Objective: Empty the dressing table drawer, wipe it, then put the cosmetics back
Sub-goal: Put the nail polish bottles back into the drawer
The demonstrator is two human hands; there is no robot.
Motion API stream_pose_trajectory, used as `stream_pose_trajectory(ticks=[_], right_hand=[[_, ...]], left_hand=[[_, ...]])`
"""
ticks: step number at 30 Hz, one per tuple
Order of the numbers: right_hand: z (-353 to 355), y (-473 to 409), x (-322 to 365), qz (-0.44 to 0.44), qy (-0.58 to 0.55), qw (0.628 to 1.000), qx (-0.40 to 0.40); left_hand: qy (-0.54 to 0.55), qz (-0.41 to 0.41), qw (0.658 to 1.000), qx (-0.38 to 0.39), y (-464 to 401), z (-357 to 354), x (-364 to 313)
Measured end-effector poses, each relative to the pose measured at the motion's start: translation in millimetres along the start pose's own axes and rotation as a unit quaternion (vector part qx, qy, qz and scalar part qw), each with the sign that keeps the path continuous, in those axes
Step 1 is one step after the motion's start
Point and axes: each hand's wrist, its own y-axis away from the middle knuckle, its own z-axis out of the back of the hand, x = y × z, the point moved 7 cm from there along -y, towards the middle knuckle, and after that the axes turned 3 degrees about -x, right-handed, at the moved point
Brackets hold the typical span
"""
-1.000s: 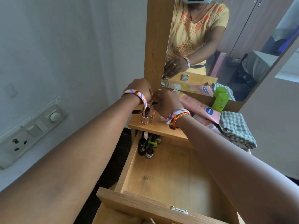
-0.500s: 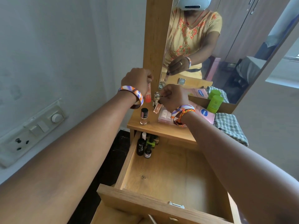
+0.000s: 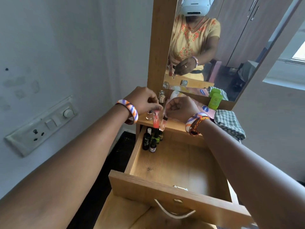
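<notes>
The wooden drawer (image 3: 166,187) is pulled out, its floor mostly bare. Several small dark bottles (image 3: 149,141) stand in its far left corner. My left hand (image 3: 142,100) pinches an orange-pink lip gloss tube (image 3: 155,121) that hangs down above that corner. My right hand (image 3: 179,108) holds a clear pale tube with a dark cap (image 3: 163,123) right beside it. A small nail polish bottle (image 3: 149,115) stands on the tabletop (image 3: 173,125) behind the tubes.
On the tabletop lie pink Nivea tubes (image 3: 206,109), a green jar (image 3: 214,100), small glass bottles (image 3: 161,96) and a checked cloth (image 3: 228,123) at the right. A mirror (image 3: 222,47) rises behind. A switch panel (image 3: 41,124) sits on the left wall.
Both hands lifted a tube each off the tabletop and brought them forward and down over the drawer's far left corner.
</notes>
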Motion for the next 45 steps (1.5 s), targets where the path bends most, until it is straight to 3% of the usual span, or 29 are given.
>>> stream_pose_trajectory(ticks=[13,20,45], right_hand=[[-84,39,-31,-0.009,0.100,0.985,0.143],[-100,43,-41,-0.023,0.085,0.989,0.117],[-131,51,-42,-0.009,0.090,0.983,0.158]], left_hand=[[-0.052,0.059,0.988,0.132,31,-75,51],[-0.067,0.066,0.984,0.152,39,-99,76],[-0.092,0.055,0.977,0.186,46,-120,87]])
